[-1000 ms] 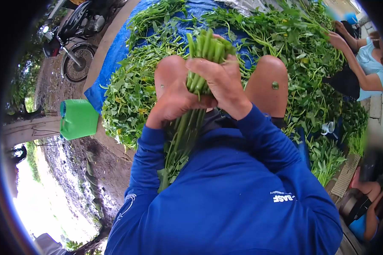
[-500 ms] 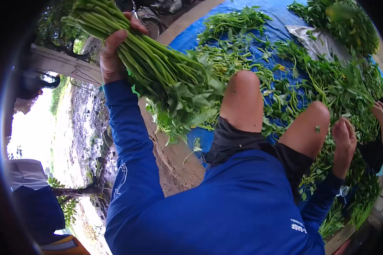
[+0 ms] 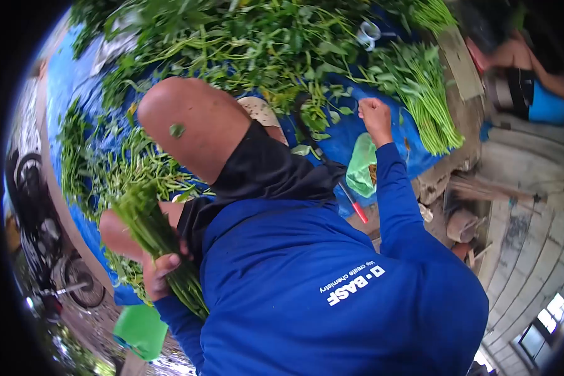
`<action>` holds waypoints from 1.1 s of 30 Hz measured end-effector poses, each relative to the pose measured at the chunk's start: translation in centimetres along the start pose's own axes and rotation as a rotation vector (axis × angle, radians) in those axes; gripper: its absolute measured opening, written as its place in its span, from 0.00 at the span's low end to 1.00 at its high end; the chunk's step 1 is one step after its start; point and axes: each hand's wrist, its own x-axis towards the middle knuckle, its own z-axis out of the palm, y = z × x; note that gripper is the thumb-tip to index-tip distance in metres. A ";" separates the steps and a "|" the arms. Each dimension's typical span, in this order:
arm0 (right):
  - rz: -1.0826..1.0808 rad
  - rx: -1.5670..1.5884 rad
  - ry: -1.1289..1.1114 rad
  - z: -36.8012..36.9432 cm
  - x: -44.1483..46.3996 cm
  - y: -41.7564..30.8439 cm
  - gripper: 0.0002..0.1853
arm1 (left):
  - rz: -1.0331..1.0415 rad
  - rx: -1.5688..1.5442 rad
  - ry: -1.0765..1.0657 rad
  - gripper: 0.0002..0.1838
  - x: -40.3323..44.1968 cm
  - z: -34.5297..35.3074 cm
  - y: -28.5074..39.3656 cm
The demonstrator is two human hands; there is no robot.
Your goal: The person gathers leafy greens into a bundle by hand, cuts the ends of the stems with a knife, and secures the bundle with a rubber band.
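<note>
My left hand [image 3: 161,271] is wrapped round a bunch of long green leafy stems [image 3: 145,219], held low beside my left thigh. Its lower end runs down along my blue shirt. Out over the blue tarp [image 3: 400,141], my right hand [image 3: 375,116] has its fingers curled closed; whatever may be inside them is hidden. Just below that hand lies a green plastic bag [image 3: 362,168]. Near the bag is a slim tool with a red handle [image 3: 360,212]. A neat bundle of green stems [image 3: 429,106] rests to the right of my right hand.
Loose leafy stems [image 3: 232,44] cover much of the tarp. A whitish ring-shaped item [image 3: 368,35] lies among them. Beyond the tarp's left edge stands a motorbike [image 3: 37,232]. A green container [image 3: 141,332] is at lower left. Another person's arm [image 3: 545,69] shows at upper right.
My view has swung to the right. My left hand has brought the bunch from raised and stretched out down to my side. My right hand has reached forward and its fingers have closed.
</note>
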 end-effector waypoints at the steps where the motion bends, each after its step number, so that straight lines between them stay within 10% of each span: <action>1: 0.034 -0.123 0.040 -1.0 -0.3 3.5 0.10 | -0.065 0.013 -0.007 0.48 1.7 2.1 0.9; 10: -0.132 -0.372 -0.163 5.6 -7.0 13.4 0.10 | -0.036 0.292 -0.089 0.41 5.2 8.0 5.3; 15: 0.121 -0.553 -0.029 9.0 -6.2 13.2 0.09 | -0.026 0.319 -0.047 0.40 5.4 8.9 6.0; 21: -0.224 -0.425 0.257 2.3 -13.9 9.7 0.04 | -0.011 0.337 -0.048 0.38 6.2 8.7 5.7; 25: 0.414 -0.747 0.294 -5.6 -13.9 14.7 0.12 | 0.040 0.368 -0.169 0.36 7.1 10.7 6.6; 33: 0.376 -0.617 0.268 -6.1 -13.5 18.9 0.16 | 0.024 0.442 -0.277 0.29 8.0 12.4 7.5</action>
